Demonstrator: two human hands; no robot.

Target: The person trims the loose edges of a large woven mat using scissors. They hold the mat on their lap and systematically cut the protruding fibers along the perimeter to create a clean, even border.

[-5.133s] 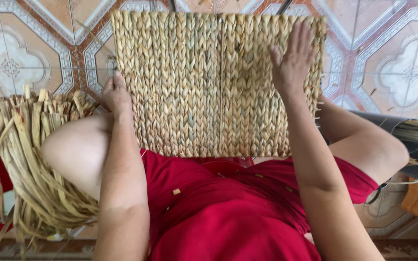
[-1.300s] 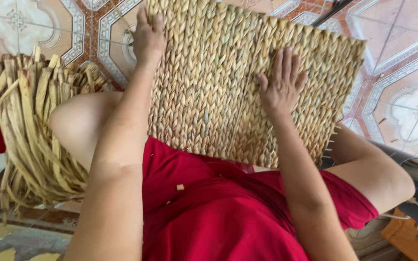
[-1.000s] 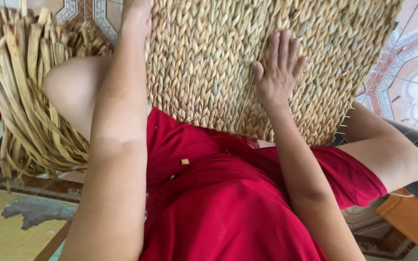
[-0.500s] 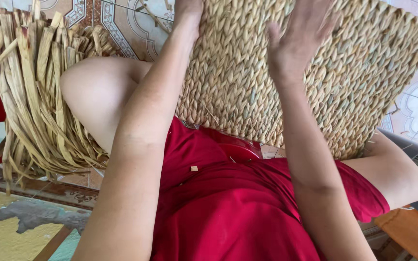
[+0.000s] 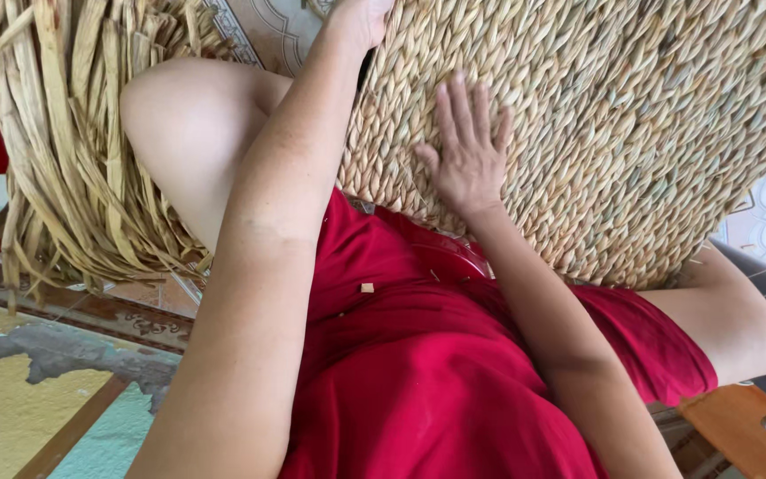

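Since half a second ago, the right hand (image 5: 467,160) has dropped from raised to lying flat on the woven mat (image 5: 631,151), fingers spread, clamped on nothing. That mat rests tilted across the lap, over the red garment (image 5: 418,355), running up and away from the palm. Above and left of it, the left hand (image 5: 361,18) meets the mat's near edge at the top of the view; its fingers are cut off, so I cannot tell whether they grip. Beyond the left forearm hangs 1 bundle of dried fibre strips (image 5: 64,142). Smoothing goes best with an even, flat palm while the other hand steadies the edge.
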